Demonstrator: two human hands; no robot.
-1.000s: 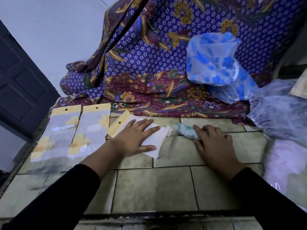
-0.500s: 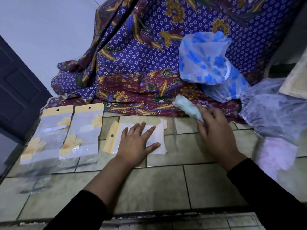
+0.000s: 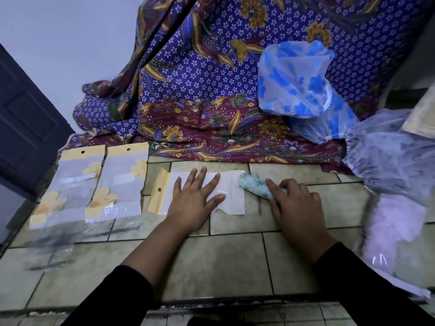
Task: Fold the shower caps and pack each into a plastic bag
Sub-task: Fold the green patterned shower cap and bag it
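Right hand point(image 3: 294, 203) brought the rolled green shower cap point(image 3: 253, 185) back down onto the tiles point(image 3: 235, 262), still gripping it (left hand point(image 3: 193, 203) flat and spread, pinning the plastic bag point(image 3: 231, 203)).

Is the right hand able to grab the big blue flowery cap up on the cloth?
Probably yes, once it lets go: the right hand holds the rolled green cap, and nothing stands between it and the blue cap farther back.
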